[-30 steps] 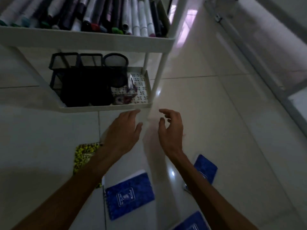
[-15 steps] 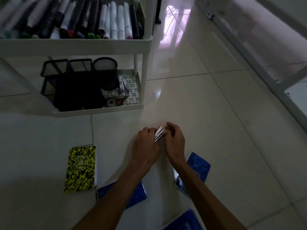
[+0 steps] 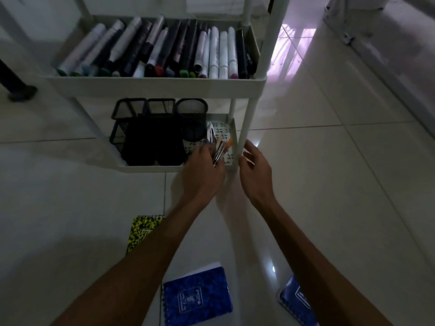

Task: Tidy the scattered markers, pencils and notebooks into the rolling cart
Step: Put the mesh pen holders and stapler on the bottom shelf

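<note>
My left hand [image 3: 202, 168] grips a small bunch of pencils [image 3: 221, 149], their tips over the right end of the white rolling cart's lower shelf [image 3: 150, 169]. My right hand [image 3: 255, 170] hovers open beside the cart's front right post, holding nothing. The upper shelf [image 3: 155, 87] holds a row of several markers [image 3: 164, 50]. On the floor lie a yellow-speckled notebook [image 3: 141, 229], a blue notebook [image 3: 196, 295] and another blue notebook [image 3: 296, 302], partly hidden by my right forearm.
A black mesh pen organizer [image 3: 160, 130] fills most of the lower shelf, next to a patterned pad [image 3: 223, 135]. A dark furniture leg [image 3: 20, 90] stands at the left. A metal door frame [image 3: 376, 62] runs along the right. The floor is glossy white tile.
My hands gathered the pencils from the floor, then the left hand carried them forward to the lower shelf. The right hand let go and opened. My view moved closer to the cart.
</note>
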`<state>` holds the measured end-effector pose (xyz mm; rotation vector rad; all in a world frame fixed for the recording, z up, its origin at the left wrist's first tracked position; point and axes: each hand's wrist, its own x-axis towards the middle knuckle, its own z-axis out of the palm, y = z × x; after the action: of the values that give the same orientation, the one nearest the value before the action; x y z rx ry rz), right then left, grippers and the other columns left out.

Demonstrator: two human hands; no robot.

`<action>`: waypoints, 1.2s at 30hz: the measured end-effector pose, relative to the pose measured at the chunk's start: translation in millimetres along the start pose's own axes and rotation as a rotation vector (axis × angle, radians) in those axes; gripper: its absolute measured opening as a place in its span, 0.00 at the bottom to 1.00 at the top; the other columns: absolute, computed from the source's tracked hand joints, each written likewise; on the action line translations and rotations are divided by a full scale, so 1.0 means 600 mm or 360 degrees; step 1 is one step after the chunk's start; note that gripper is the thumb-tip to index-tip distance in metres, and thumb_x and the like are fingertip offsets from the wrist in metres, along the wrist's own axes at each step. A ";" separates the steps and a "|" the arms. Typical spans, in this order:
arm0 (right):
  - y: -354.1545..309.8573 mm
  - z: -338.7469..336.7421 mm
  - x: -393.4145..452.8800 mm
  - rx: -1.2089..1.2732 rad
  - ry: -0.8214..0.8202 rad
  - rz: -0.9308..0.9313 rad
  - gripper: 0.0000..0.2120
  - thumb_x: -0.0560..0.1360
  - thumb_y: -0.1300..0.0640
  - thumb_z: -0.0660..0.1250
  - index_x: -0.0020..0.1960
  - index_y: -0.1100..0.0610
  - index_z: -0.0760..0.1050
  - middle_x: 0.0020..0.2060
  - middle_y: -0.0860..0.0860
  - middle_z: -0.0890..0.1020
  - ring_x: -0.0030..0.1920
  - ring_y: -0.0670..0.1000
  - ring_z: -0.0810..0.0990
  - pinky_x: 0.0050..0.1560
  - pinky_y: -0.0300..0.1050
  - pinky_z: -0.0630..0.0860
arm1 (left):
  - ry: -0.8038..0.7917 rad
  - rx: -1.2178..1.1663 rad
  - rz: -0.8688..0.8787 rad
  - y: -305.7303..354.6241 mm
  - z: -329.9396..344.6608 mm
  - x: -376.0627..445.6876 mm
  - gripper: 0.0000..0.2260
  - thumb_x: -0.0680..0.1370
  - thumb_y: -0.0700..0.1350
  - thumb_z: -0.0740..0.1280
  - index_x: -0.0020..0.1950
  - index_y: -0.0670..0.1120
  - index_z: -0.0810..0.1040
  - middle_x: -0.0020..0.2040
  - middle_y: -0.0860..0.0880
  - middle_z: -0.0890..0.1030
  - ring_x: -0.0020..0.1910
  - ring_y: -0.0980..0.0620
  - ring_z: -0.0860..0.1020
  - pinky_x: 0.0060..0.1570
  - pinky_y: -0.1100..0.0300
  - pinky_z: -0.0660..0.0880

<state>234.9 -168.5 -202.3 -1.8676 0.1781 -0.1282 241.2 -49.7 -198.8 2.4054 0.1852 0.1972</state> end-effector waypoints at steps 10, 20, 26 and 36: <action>0.007 0.024 -0.018 -0.0024 0.0000 -0.0076 0.26 0.81 0.61 0.59 0.78 0.54 0.58 0.74 0.47 0.68 0.72 0.42 0.67 0.72 0.42 0.67 | -0.0002 -0.0311 -0.0156 0.015 0.065 0.092 0.11 0.73 0.45 0.72 0.53 0.43 0.82 0.48 0.47 0.84 0.47 0.50 0.82 0.52 0.54 0.78; 0.015 0.007 -0.031 -0.0012 -0.0083 -0.0051 0.28 0.80 0.65 0.59 0.78 0.54 0.58 0.73 0.43 0.66 0.69 0.34 0.66 0.70 0.32 0.65 | 0.0033 -0.0333 -0.0213 0.041 0.092 0.123 0.18 0.71 0.44 0.75 0.59 0.42 0.78 0.56 0.47 0.81 0.55 0.50 0.79 0.52 0.62 0.75; 0.017 0.005 -0.025 0.0013 -0.0094 -0.0039 0.29 0.76 0.58 0.57 0.77 0.54 0.61 0.74 0.46 0.68 0.72 0.42 0.67 0.72 0.46 0.68 | 0.0028 -0.0136 0.0007 0.024 0.082 0.114 0.20 0.73 0.42 0.71 0.65 0.51 0.77 0.59 0.52 0.81 0.57 0.53 0.79 0.54 0.59 0.74; 0.017 -0.002 -0.022 0.0024 -0.0125 -0.0029 0.28 0.79 0.65 0.57 0.77 0.51 0.62 0.73 0.43 0.68 0.71 0.41 0.69 0.67 0.32 0.69 | -0.0258 0.0725 0.0893 0.000 0.072 0.135 0.17 0.76 0.44 0.64 0.65 0.46 0.74 0.62 0.48 0.78 0.58 0.44 0.73 0.56 0.51 0.68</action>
<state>220.9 -170.3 -211.7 -1.8562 0.1056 -0.0682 328.6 -62.7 -223.4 2.8595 -0.5863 0.2302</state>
